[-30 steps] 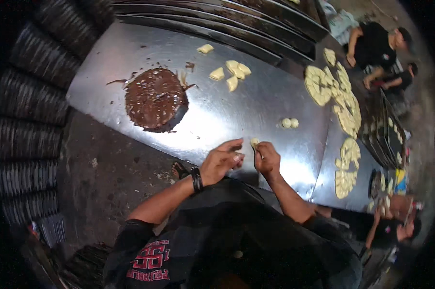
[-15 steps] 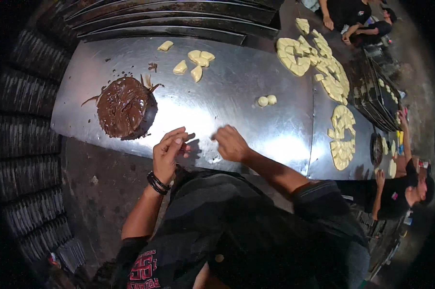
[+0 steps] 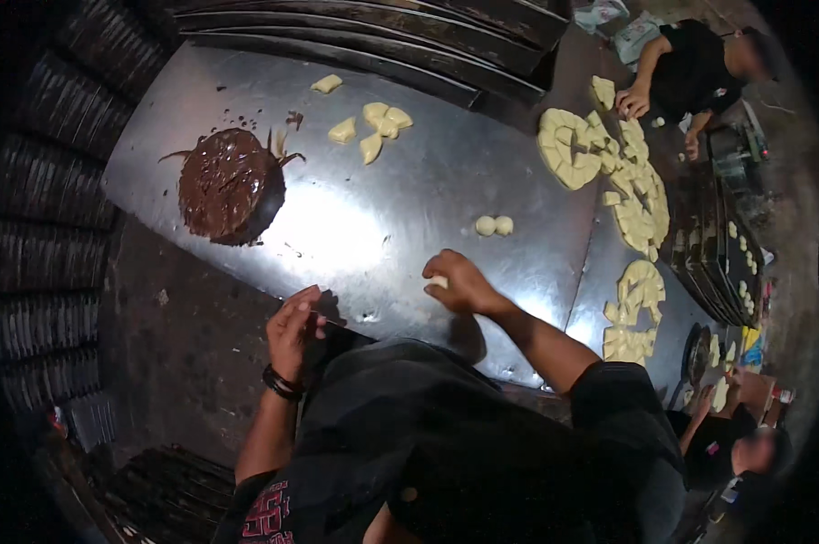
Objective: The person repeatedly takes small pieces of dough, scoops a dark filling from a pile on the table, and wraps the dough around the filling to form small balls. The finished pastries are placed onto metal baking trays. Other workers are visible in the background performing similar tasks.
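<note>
The right hand (image 3: 462, 283) gripped a pale dough ball (image 3: 438, 282) just inside the near edge of the metal table (image 3: 446, 163); the left hand (image 3: 292, 326), fingers loosely parted, was at that edge. Two more balls (image 3: 487, 226) lay together farther in, and a glossy brown mass (image 3: 224, 186) sat toward the left end.

Left of me: one row of dark tray stacks (image 3: 51, 258), ranged near to far. Beneath: dark, stained floor (image 3: 183, 335). Near left, low down: one further dark slatted stack (image 3: 169, 490). Far side, along the edge of my metal table (image 3: 464, 163): long dark trays (image 3: 382, 41). Far right: pale plastic bags (image 3: 634, 36); beside them, one black-shirted co-worker (image 3: 700, 68). Right: dark tray pile (image 3: 700, 240). Near right: second co-worker (image 3: 720, 444), black-shirted; small yellow item (image 3: 751, 340), kind unclear to me.
</note>
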Action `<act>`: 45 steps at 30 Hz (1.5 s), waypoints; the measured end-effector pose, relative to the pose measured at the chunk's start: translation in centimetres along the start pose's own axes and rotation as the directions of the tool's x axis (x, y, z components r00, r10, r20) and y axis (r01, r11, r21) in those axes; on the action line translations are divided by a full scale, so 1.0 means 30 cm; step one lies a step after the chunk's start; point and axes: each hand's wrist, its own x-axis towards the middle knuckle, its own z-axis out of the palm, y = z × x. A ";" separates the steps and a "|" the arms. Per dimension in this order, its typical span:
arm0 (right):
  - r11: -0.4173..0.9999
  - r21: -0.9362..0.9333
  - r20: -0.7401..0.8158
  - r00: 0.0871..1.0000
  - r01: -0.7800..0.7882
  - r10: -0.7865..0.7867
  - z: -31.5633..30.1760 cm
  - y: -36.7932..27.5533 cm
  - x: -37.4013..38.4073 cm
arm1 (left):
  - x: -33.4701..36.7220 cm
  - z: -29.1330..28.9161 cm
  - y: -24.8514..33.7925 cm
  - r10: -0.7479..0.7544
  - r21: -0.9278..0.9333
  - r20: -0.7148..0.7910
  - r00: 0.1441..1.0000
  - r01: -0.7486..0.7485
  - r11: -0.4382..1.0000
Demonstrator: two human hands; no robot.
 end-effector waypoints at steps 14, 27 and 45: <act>0.829 0.169 -0.047 0.835 -0.534 0.548 -0.436 0.265 0.163 | 0.191 -0.185 0.186 -0.024 -0.031 0.233 0.972 0.032 0.999; 0.885 0.020 -0.382 0.814 -0.465 0.437 -0.257 0.185 -0.039 | 0.245 -0.051 0.228 -0.066 0.067 0.402 0.913 0.043 0.997; 0.903 -0.417 -0.337 0.904 0.106 -0.262 -0.080 0.233 -0.285 | 0.030 0.312 0.093 -0.017 0.141 0.341 0.940 -0.034 0.989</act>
